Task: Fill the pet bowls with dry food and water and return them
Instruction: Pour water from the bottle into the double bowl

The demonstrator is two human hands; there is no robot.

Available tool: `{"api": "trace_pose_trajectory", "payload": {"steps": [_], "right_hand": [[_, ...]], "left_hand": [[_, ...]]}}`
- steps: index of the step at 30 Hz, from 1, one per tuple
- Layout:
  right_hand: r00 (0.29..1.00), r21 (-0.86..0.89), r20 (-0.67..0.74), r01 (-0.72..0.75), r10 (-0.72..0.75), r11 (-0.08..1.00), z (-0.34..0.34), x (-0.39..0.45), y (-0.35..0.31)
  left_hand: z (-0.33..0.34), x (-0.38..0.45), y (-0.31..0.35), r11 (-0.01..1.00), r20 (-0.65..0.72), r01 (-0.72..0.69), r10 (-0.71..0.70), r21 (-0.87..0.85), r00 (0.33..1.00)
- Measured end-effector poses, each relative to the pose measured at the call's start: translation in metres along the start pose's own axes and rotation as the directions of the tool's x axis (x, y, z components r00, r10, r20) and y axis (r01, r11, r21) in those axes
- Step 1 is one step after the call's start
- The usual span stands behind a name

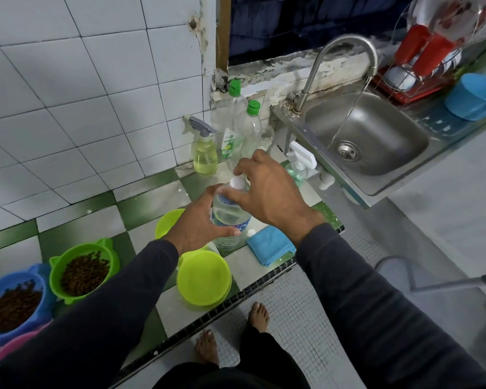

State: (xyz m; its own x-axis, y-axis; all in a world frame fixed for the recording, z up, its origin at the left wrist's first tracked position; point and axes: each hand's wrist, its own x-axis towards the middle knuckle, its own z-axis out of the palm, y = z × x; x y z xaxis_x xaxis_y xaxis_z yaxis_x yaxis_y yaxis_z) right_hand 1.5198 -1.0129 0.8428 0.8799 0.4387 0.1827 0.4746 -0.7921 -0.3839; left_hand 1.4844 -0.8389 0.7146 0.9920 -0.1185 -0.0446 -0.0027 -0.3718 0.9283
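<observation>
Left hand (199,223) grips water bottle (229,220) upright on worktop (149,197); right hand (267,192) pinches its white cap (237,183). Bottle label unreadable; soap bottle (230,127) label blurred.

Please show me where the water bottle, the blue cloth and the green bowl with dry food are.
water bottle (230,217): head view, on its clear body, between the two hands.
blue cloth (271,244): head view, middle of the folded cloth.
green bowl (57,269): head view, on its left rim.

left hand (199,220): curled, gripping sideways | right hand (264,189): above it, fingertips pinching downward | both forearms extended forward
</observation>
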Motion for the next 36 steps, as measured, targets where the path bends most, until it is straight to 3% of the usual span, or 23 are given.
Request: {"api": "trace_pose_trajectory", "payload": {"steps": [3, 6, 9, 11, 14, 16, 18, 21, 25, 28, 32, 36], "right_hand": [[0.999, -0.048, 0.035, 0.027, -0.025, 0.998, -0.001, 0.002, -0.002], [0.993, 0.026, 0.072, 0.095, -0.097, 0.995, -0.003, 0.001, 0.000], [0.991, 0.196, -0.044, 0.129, -0.123, 0.972, -0.001, -0.005, 0.004], [0.981, 0.348, -0.195, 0.064, 0.005, 0.935, 0.006, -0.013, 0.010], [0.898, 0.550, -0.309, -0.100, 0.312, 0.830, 0.026, -0.027, 0.021], [0.837, 0.632, -0.271, -0.218, 0.476, 0.743, 0.045, -0.039, 0.033], [0.793, 0.669, -0.124, -0.377, 0.596, 0.640, 0.068, -0.052, 0.049], [0.753, 0.536, 0.083, -0.585, 0.652, 0.608, 0.104, -0.074, 0.068], [0.749, 0.319, 0.224, -0.660, 0.623, 0.680, 0.145, -0.101, 0.077], [0.768, 0.191, 0.329, -0.624, 0.550, 0.758, 0.171, -0.117, 0.080], [0.822, 0.137, 0.356, -0.516, 0.444, 0.845, 0.194, -0.132, 0.078], [0.828, 0.082, 0.383, -0.472, 0.410, 0.878, 0.207, -0.137, 0.077]], "left_hand": [[0.003, -0.004, -0.009, 0.999, 0.005, 0.029, -0.028, -0.027, 1.000], [0.006, -0.004, -0.015, 0.996, 0.000, 0.047, -0.047, -0.075, 0.999], [0.008, -0.003, -0.017, 0.993, -0.005, 0.044, -0.045, -0.108, 0.999], [0.009, -0.002, -0.017, 0.992, -0.005, 0.042, -0.043, -0.115, 0.999], [0.009, -0.001, -0.016, 0.994, -0.006, 0.042, -0.043, -0.104, 0.999], [0.008, -0.001, -0.014, 0.994, -0.005, 0.044, -0.045, -0.095, 0.999], [0.007, -0.001, -0.013, 0.995, -0.010, 0.043, -0.044, -0.085, 0.999], [0.007, -0.002, -0.012, 0.996, -0.014, 0.035, -0.036, -0.079, 0.999], [0.006, -0.004, -0.011, 0.995, -0.008, 0.034, -0.035, -0.091, 0.999], [0.007, -0.004, -0.010, 0.996, -0.007, 0.029, -0.030, -0.090, 1.000], [0.007, -0.004, -0.011, 0.997, -0.007, 0.040, -0.040, -0.070, 0.999], [0.007, -0.003, -0.013, 0.998, -0.003, 0.046, -0.046, -0.050, 0.999]]}}
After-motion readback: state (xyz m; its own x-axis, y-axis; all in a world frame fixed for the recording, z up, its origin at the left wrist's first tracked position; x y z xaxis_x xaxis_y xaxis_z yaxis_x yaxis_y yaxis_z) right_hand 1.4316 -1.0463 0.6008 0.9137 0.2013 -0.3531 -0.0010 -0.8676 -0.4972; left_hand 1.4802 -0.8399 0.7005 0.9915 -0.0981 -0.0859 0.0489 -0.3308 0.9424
